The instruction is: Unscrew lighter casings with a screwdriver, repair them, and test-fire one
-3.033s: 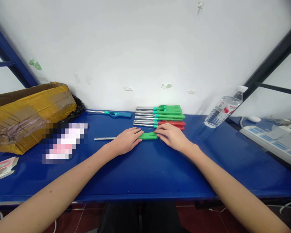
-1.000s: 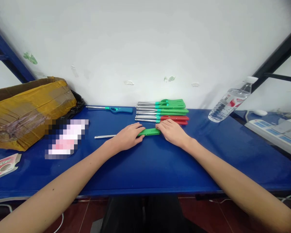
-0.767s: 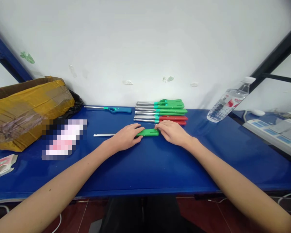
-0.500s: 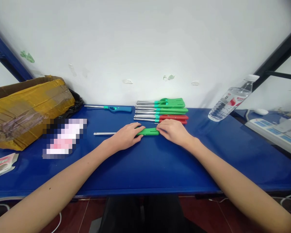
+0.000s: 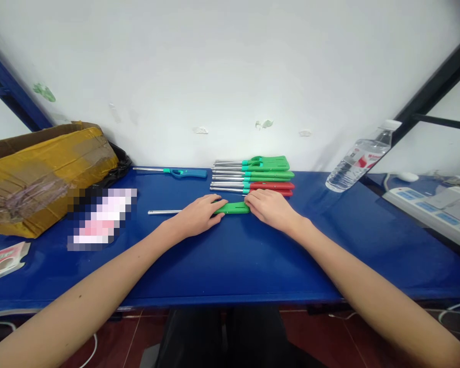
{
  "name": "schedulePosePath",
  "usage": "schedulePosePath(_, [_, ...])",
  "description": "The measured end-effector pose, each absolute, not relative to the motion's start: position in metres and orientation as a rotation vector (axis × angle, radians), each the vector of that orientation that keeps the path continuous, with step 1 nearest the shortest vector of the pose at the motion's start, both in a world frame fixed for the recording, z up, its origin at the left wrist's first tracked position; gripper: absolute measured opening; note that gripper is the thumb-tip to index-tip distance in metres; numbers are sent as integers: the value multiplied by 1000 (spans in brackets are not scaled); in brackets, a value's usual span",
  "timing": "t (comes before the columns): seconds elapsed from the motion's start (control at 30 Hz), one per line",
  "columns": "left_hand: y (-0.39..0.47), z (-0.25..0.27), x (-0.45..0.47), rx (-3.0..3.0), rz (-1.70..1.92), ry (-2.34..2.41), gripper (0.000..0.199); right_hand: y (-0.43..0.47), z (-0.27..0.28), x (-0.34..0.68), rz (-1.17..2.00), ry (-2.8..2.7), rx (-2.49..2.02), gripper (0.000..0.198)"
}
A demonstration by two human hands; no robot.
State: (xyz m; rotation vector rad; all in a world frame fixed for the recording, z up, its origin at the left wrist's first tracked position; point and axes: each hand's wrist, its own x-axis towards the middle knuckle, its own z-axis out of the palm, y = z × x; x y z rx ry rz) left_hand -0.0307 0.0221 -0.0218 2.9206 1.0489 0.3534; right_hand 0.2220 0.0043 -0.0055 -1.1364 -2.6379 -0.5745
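Note:
A green gas lighter (image 5: pixel 235 207) with a long metal nozzle lies flat on the blue table, its nozzle pointing left. My left hand (image 5: pixel 199 214) closes around the trigger part of it, thumb on the near side and fingers over the far side. At the handle's right end, my right hand (image 5: pixel 270 207) has its fingertips pinched together against the tip. Just beyond, a row of lighters lies side by side: several green lighters (image 5: pixel 270 175) at the back and red lighters (image 5: pixel 276 186) nearer, partly hidden by my right hand. A blue lighter (image 5: pixel 191 173) lies apart, farther left.
On the left stands a taped cardboard box (image 5: pixel 53 174), with a blurred pink-and-white item (image 5: pixel 107 220) and a printed card (image 5: pixel 5 260) near it. A tilted water bottle (image 5: pixel 360 158) and a white power strip (image 5: pixel 433 209) are at the right. The white wall (image 5: pixel 230 76) bounds the back.
The view has shifted slightly, so things on the right appear a little farther left. Both hands keep their places on the green lighter.

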Motion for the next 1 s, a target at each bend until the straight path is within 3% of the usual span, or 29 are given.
schedulePosePath(0.5, [23, -18, -32, 2898, 328, 1045, 44, 11, -11, 224, -678, -2529, -1067, 17])
schedulePosePath(1.0, [22, -14, -31, 2879, 302, 1079, 44, 8, -4, 234, -384, -2420, -1246, 12])
